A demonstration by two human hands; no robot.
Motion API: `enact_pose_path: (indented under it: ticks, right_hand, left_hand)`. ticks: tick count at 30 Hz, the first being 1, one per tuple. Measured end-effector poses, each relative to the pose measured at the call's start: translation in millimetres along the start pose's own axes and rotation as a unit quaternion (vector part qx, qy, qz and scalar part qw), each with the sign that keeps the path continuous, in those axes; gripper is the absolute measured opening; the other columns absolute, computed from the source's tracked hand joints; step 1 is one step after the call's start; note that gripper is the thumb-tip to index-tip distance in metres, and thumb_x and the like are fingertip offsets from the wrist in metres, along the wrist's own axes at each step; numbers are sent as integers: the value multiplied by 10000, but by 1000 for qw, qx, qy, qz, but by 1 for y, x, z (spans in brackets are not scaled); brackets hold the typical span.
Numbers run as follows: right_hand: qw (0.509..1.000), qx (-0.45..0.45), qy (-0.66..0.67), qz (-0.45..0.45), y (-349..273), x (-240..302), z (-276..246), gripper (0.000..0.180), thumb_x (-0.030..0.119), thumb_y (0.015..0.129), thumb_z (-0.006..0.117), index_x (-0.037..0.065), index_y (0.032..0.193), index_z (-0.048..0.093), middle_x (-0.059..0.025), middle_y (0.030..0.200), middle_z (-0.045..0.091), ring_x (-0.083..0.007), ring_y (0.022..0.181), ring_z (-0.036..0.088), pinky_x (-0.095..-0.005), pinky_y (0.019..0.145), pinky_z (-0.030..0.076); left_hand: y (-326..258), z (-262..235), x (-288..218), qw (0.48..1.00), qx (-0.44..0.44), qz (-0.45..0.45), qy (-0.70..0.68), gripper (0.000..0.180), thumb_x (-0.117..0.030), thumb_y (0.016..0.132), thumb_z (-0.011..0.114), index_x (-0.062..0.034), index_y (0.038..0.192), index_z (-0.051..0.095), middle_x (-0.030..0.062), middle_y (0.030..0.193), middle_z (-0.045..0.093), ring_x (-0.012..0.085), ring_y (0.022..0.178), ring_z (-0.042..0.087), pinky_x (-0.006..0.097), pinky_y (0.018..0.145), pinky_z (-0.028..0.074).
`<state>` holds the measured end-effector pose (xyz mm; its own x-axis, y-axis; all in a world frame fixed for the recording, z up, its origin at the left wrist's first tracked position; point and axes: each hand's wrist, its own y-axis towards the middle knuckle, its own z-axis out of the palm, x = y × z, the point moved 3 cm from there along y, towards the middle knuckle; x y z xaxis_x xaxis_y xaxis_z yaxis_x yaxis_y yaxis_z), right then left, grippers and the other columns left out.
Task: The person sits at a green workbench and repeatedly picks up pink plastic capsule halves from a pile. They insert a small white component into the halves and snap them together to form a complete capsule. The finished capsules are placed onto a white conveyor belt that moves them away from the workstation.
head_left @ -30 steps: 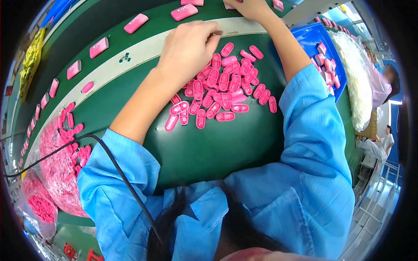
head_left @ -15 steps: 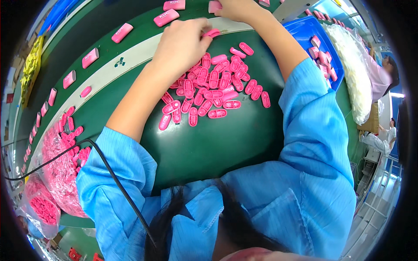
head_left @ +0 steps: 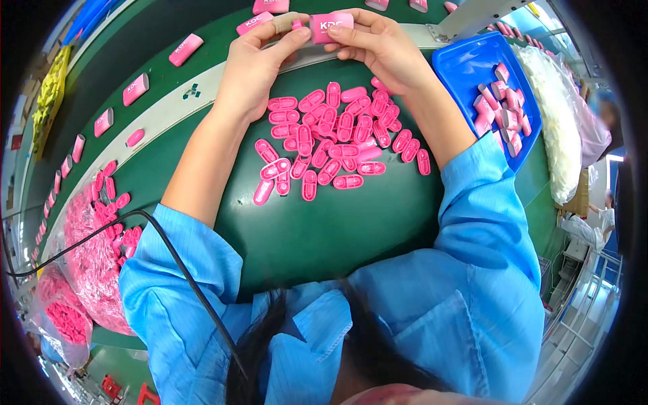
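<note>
Pink case [head_left: 324, 28] held at far side of green worktable [head_left: 324, 236]

A worker in blue sleeves pinches the pink case in the right hand [head_left: 388, 54], thumb across its near face and fingers curled around behind it. The case lies at the far side of the table, above the white strip [head_left: 202, 91] that edges it. Just to its left, the thumb and forefinger of the left hand [head_left: 253, 67] are closed on a small pink piece [head_left: 297, 25], mostly hidden by the fingertips; whether it touches the case cannot be told.

Nearer the worker, a loose pile of oval pink caps [head_left: 345, 128] spreads over the table, many with their hollow sides up. A blue tray [head_left: 453, 64] on the right holds more pink cases [head_left: 511, 115]. Beyond the strip, a curving row of cases [head_left: 136, 89] runs far and left, while a single cap [head_left: 135, 137] rests by the strip. At left, a black cord [head_left: 175, 246] crosses in front of a clear bag [head_left: 94, 270] of pink parts.
</note>
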<state>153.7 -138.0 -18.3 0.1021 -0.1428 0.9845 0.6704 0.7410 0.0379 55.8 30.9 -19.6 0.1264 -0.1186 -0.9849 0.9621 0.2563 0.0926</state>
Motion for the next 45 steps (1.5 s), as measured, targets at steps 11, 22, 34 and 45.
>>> enact_pose_path:
  ticks: [11, 22, 34, 45]
  right_hand:
    - [999, 5, 0, -43, -3, -5, 10, 255, 37, 911, 661, -17, 1154, 605, -74, 1009, 683, -130, 863, 657, -254, 793, 541]
    - [997, -30, -21, -68, -11, 1, 15, 273, 6, 902, 659, -47, 1162, 594, -115, 1060, 694, -155, 921, 669, -267, 826, 548]
    - [989, -86, -56, -104, -11, 11, 38, 220, -16, 892, 654, -67, 1103, 616, -125, 1015, 706, -159, 896, 684, -264, 790, 561]
    - [782, -217, -549, -202, 94, 13, -24, 329, 263, 854, 687, -7, 1042, 697, -190, 938, 714, -339, 823, 695, -405, 784, 544]
  left_hand:
    - [-5, 1, 0, 1000, 7, 7, 16, 367, -99, 911, 677, 54, 1239, 609, 111, 1107, 688, 154, 969, 678, 255, 888, 560]
    - [-15, 8, -17, 970, -30, 100, 221, 374, -123, 899, 684, 60, 1220, 626, 161, 961, 735, 178, 828, 721, 250, 728, 565]
    - [-34, 26, -27, 966, -22, 152, 210, 439, 24, 918, 534, 121, 1340, 461, 228, 1074, 678, 244, 983, 689, 299, 821, 533]
    - [-43, 41, -34, 787, 96, 196, 577, 270, -280, 734, 795, -28, 794, 718, 118, 942, 675, 308, 915, 623, 408, 852, 504]
